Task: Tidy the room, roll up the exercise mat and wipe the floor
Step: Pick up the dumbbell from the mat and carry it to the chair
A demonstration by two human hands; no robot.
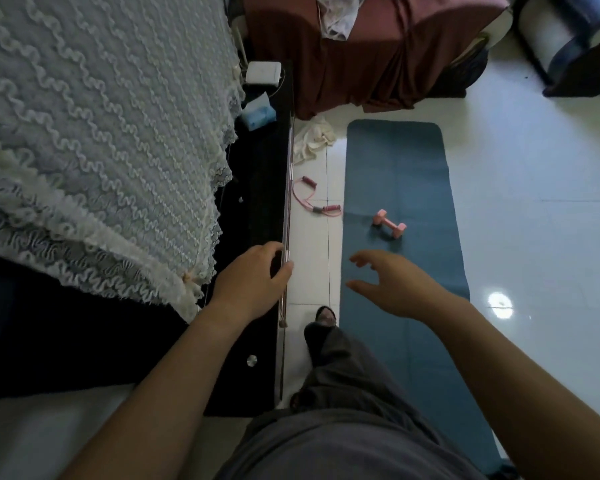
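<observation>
A blue exercise mat point(400, 174) lies flat on the white tiled floor point(534, 237). A pink dumbbell point(389, 224) rests on the mat near its middle. A pink resistance band point(314, 199) lies on the tiles left of the mat, and a crumpled cream cloth point(314, 138) sits beyond it. My left hand point(253, 282) is closed around a thin metal pole point(287, 202) that runs along the edge of a black cabinet. My right hand point(392, 285) hovers open above the near part of the mat, fingers spread, holding nothing.
A bed with a lace cover point(94, 140) fills the left. A low black cabinet point(257, 216) carries a tissue pack point(258, 114) and a white box point(263, 72). A maroon-draped piece of furniture point(368, 53) stands behind the mat. A dark chair point(575, 43) is at the far right.
</observation>
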